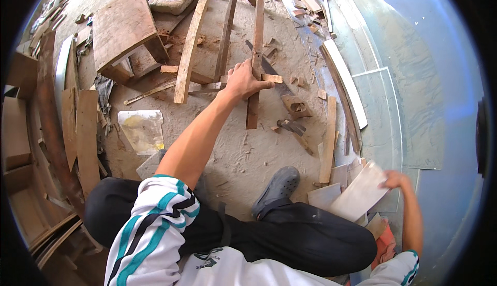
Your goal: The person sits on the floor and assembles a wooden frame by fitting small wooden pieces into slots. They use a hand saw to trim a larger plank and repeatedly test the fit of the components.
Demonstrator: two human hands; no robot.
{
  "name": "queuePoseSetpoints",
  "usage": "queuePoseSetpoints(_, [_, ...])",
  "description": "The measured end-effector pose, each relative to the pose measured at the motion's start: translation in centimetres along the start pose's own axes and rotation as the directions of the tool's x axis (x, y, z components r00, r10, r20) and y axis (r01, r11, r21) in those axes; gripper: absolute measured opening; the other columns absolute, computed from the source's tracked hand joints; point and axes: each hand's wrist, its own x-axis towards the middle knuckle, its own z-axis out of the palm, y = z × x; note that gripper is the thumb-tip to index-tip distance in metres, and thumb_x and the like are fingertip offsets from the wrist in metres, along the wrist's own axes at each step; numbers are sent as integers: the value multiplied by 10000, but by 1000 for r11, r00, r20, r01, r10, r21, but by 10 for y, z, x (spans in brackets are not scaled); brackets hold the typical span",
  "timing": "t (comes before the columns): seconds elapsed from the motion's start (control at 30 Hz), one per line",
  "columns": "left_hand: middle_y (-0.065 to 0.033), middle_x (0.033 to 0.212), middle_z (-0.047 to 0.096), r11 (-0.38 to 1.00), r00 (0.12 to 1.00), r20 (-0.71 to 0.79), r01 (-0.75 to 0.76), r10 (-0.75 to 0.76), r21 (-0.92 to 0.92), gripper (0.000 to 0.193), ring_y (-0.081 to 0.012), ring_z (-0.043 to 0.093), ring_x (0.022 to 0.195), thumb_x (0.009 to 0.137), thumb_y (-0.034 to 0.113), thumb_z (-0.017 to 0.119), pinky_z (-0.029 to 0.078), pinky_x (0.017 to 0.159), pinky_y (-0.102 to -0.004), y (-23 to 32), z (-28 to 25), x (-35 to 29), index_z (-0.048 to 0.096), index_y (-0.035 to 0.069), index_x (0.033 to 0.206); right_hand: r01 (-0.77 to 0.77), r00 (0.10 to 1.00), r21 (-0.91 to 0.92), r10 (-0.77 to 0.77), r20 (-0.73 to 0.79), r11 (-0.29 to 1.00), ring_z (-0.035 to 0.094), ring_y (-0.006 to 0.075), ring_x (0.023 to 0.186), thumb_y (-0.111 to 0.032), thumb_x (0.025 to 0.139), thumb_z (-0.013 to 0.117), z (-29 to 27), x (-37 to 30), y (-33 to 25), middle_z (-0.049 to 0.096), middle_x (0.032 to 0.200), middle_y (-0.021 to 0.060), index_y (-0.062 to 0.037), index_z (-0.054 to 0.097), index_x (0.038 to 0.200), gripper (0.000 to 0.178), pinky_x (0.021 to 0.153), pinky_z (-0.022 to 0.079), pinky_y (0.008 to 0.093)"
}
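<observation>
With its fingers wrapped round the leg, my left hand [241, 82] grips a wooden frame [252, 111] of long legs and short crosspieces. A short crosspiece end [272, 78] sticks out just beside my thumb. Down at the right, beside my bent knee, my right hand [396, 179] pinches the edge of a pale flat board [360, 193]. That board is tilted over other board pieces, and its edges are a little blurred. On the floor right of the frame lies a handsaw [297, 108], and a hammer [291, 126] is close below it.
A wooden stool-like box [124, 24] stands at the far left. Planks [87, 136] and a dark beam [54, 105] lean along the left. Glass sheets [378, 105] lie at the right, beside a white curved strip [346, 84]. Wood offcuts [310, 1] are heaped far right.
</observation>
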Motion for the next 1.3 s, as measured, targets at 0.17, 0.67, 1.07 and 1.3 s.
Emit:
queuePoseSetpoints(0.17, [-242, 1360, 529, 991, 999, -47, 4, 2, 132, 1173, -381, 432, 1343, 616, 759, 787, 328, 1124, -490, 10, 6, -2, 449, -42, 1403, 401, 784, 334, -131, -607, 853, 694, 191, 874, -258, 869, 719, -121, -97, -26, 701, 1092, 98, -37, 569, 1335, 537, 581, 571, 317])
queuePoseSetpoints(0.67, [-249, 1132, 602, 933, 938, -330, 209, -107, 292, 738, -385, 696, 921, 779, 605, 749, 574, 762, -436, 58, 14, -38, 656, -55, 1095, 864, 341, 404, -241, -909, -299, 684, 230, 807, -210, 943, 656, -142, 17, -308, 648, 1002, 174, 59, 578, 1142, 344, 624, 632, 347])
queuePoseSetpoints(1.07, [-192, 1058, 693, 958, 898, -439, 91, 38, 271, 430, -369, 694, 939, 859, 338, 752, 557, 788, -464, 60, 25, -57, 666, -16, 1087, 515, 475, 688, -498, -726, -512, 697, 225, 929, -231, 969, 632, -28, 90, -421, 668, 1108, 136, 23, 577, 1199, 347, 654, 638, 362])
queuePoseSetpoints(1.3, [-255, 1238, 637, 939, 917, -301, 315, -263, 136, 541, -401, 692, 989, 1021, 340, 502, 550, 812, -513, 76, 43, -73, 357, 54, 1458, 478, 460, 715, -547, -699, -510, 702, 215, 897, -249, 975, 637, -17, 108, -434, 674, 1097, 122, 30, 591, 1177, 347, 690, 635, 355])
